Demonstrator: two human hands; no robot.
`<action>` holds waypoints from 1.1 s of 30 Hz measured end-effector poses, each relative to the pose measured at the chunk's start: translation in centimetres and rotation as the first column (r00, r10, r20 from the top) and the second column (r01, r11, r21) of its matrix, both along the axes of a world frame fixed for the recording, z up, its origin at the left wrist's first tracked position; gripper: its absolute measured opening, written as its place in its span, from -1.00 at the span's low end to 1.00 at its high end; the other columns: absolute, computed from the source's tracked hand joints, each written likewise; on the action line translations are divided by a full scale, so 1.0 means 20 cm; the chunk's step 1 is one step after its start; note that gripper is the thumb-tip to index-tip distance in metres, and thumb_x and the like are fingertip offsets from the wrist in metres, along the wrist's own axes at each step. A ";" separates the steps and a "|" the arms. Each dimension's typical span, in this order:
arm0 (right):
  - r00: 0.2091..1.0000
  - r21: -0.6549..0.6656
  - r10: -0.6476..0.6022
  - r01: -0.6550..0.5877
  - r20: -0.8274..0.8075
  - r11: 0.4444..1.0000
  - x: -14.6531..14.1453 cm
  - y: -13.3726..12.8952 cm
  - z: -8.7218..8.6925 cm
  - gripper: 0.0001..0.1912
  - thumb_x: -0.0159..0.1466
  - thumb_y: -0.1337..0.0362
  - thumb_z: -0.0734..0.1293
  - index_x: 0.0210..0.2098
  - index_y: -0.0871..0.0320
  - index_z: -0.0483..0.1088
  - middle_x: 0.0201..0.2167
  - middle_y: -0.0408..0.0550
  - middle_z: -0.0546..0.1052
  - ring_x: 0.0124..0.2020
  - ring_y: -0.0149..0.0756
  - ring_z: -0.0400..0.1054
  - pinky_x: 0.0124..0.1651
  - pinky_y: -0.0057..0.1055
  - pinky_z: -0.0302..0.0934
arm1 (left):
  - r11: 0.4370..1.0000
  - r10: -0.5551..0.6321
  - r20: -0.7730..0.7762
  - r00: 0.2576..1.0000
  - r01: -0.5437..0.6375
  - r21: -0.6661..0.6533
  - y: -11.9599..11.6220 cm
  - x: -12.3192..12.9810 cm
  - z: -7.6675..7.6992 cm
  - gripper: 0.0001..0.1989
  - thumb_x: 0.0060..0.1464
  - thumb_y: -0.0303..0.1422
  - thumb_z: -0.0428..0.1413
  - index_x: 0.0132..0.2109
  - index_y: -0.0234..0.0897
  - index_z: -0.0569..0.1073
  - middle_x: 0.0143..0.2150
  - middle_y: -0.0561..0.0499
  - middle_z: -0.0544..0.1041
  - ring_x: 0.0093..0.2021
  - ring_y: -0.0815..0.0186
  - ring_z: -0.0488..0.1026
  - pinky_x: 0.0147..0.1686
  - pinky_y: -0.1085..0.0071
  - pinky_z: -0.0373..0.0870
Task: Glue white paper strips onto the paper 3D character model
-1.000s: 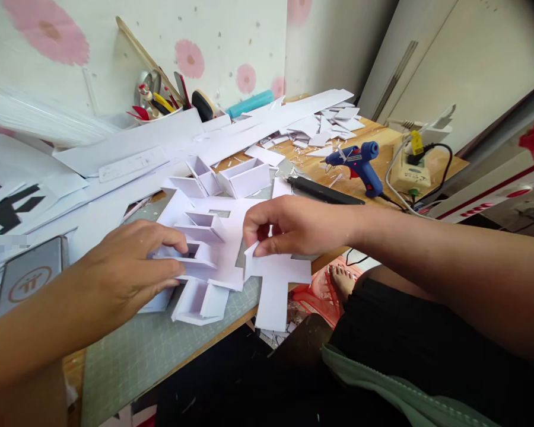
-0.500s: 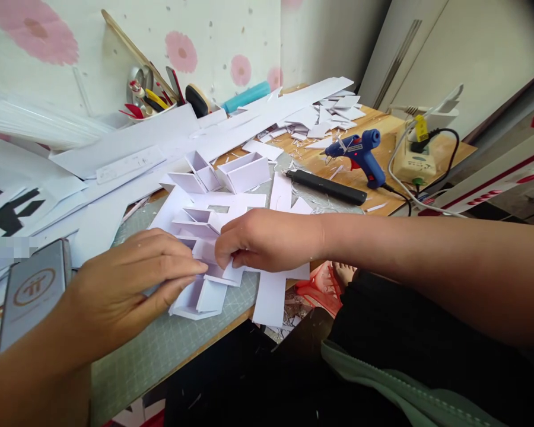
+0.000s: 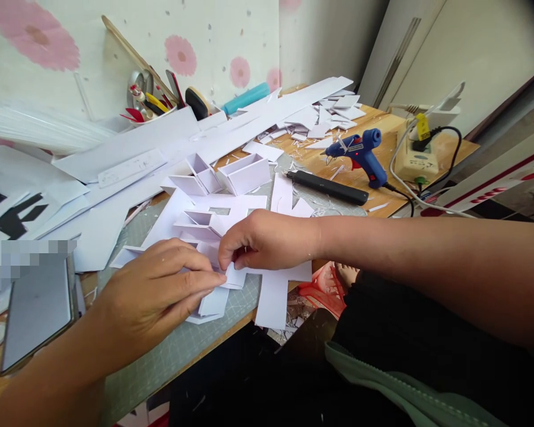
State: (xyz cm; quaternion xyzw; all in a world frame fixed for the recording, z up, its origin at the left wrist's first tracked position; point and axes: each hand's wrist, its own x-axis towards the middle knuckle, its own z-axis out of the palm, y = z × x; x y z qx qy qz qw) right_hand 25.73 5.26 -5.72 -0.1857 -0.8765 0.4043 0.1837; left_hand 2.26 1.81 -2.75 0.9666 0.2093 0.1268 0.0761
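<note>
An angular model of white board pieces, with several upright walls and box-like cells, lies on the green-grey cutting mat. My right hand reaches in from the right, thumb and forefinger pinched on a small white board piece at the model's near side. From the left, my left hand has its fingers stretched forward and close together, the fingertips and thumb meeting at the edge of that same piece. The hands cover part of the model's lower cells, so the exact contact there is partly hidden.
A blue glue gun stands at the right beside a black cutter-like tool and a power strip. White scraps and long board strips lie behind. A phone rests at left; a tool holder stands at back.
My left hand has moved slightly right, its fingertips now at the piece my right hand pinches. My right hand has barely shifted. The phone's screen logo has gone.
</note>
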 end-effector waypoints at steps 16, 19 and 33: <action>1.000 0.024 0.028 -0.028 0.000 0.999 0.00 0.01 -0.01 -0.77 0.21 0.61 0.28 -0.24 0.27 0.49 -0.29 -0.12 0.56 -0.30 -0.46 0.34 -0.16 -0.52 0.16 | 1.000 -0.002 -0.002 1.000 0.002 0.007 0.00 0.00 0.00 -0.67 0.16 -0.60 0.04 -0.06 -0.11 0.51 -0.17 0.05 0.57 -0.14 0.34 0.46 -0.11 0.40 0.38; 0.999 0.016 0.032 -0.032 0.001 0.999 0.00 0.01 -0.01 -0.77 0.22 0.62 0.28 -0.22 0.28 0.49 -0.28 -0.12 0.56 -0.29 -0.47 0.34 -0.15 -0.54 0.16 | 1.000 0.009 0.011 1.000 -0.009 0.003 0.00 0.00 0.00 -0.68 0.16 -0.56 0.04 -0.06 -0.08 0.52 -0.18 0.06 0.57 -0.15 0.32 0.47 -0.12 0.40 0.39; 1.000 0.002 0.029 -0.029 -0.011 1.000 0.00 0.01 -0.01 -0.78 0.23 0.60 0.28 -0.25 0.25 0.49 -0.30 -0.17 0.56 -0.31 -0.49 0.34 -0.14 -0.57 0.15 | 0.999 0.033 0.002 0.999 -0.033 -0.003 0.00 -0.01 0.00 -0.69 0.17 -0.51 0.03 -0.07 -0.01 0.52 -0.19 0.07 0.58 -0.16 0.29 0.50 -0.14 0.36 0.43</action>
